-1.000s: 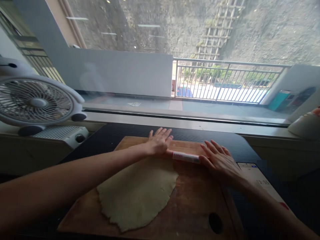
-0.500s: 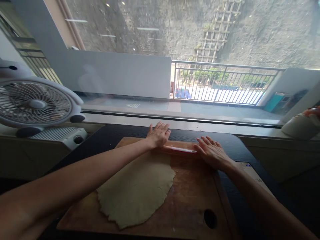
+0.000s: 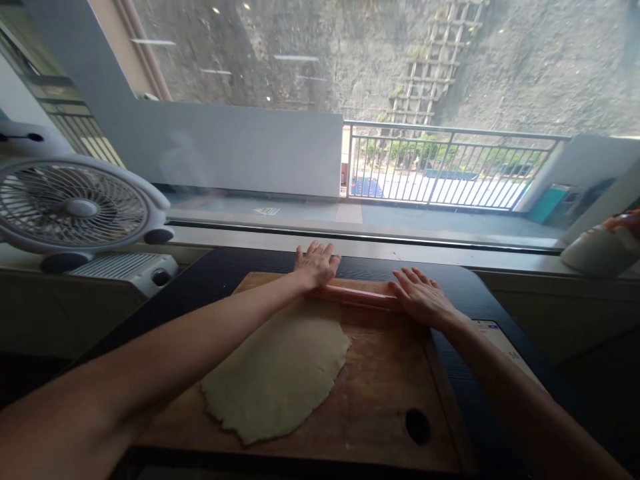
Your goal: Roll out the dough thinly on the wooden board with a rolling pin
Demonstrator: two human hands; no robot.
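A slim, pinkish, glossy rolling pin (image 3: 363, 297) lies crosswise near the far edge of a wooden board (image 3: 380, 400). My left hand (image 3: 317, 265) rests its palm on the pin's left end, with fingers stretched out past it. At the pin's other end, my right hand (image 3: 423, 297) presses with its palm, fingers extended and slightly apart. Both palms cover the pin's ends. A thin, flat sheet of pale dough (image 3: 280, 373) with ragged edges spreads over the board's left and middle, reaching up to the pin. My left forearm hides part of the dough's left side.
The board lies on a dark table (image 3: 470, 287). Beside my right forearm sits a phone or tablet (image 3: 507, 350) with a lit screen. A white fan (image 3: 80, 207) stands at left by the window. On the sill at right is a pale container (image 3: 600, 250). The board has a dark round hole (image 3: 417, 427).
Both hands have shifted slightly away from me along with the rolling pin, and the highlight on the pin has changed. The dough's near edge appears slightly higher as the view shifts.
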